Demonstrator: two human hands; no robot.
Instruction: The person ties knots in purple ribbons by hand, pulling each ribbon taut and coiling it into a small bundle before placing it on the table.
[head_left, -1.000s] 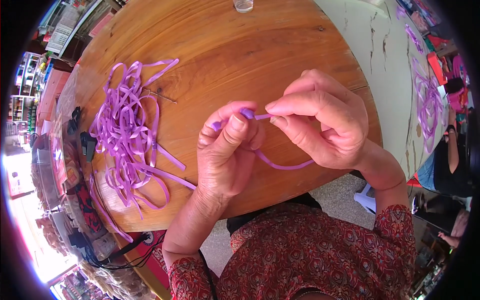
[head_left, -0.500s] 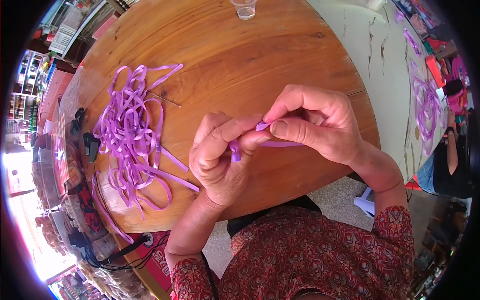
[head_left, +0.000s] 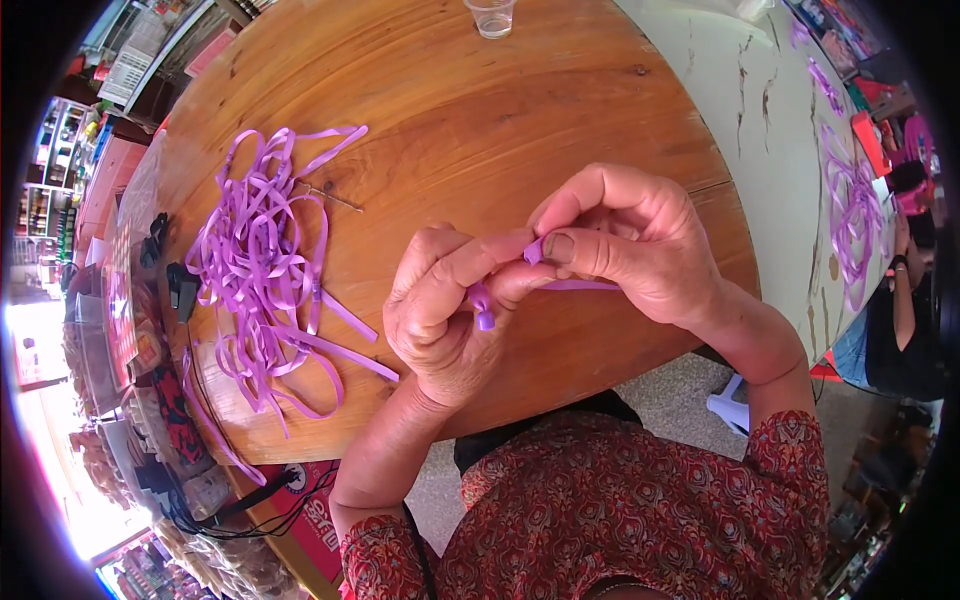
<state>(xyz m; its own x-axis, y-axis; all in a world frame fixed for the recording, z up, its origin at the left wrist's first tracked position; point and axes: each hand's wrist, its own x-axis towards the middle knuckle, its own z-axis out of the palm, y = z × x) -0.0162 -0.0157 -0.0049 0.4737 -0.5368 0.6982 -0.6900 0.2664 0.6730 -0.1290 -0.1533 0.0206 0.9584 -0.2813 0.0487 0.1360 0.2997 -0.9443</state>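
Over the wooden table both my hands meet, pinching a purple ribbon that is folded or knotted into a small bundle between the fingertips. My left hand is closed on it with thumb and forefinger, and a short curled end of ribbon pokes out below its fingers. My right hand grips the same bundle from the other side, thumb on top. A flat length of ribbon runs rightward under the right thumb. Part of the bundle is hidden by my fingers. On the left lies a tangled heap of purple ribbon.
A clear plastic cup stands at the far edge. A thin metal tool lies beside the heap. Black scissor-like handles rest at the left edge. Rightward, a white table bears more ribbon, near another person's arm.
The ribbon bundle between my fingertips has turned and shifted slightly right. My right hand has rotated a little, and the curled end under my left fingers shows more.
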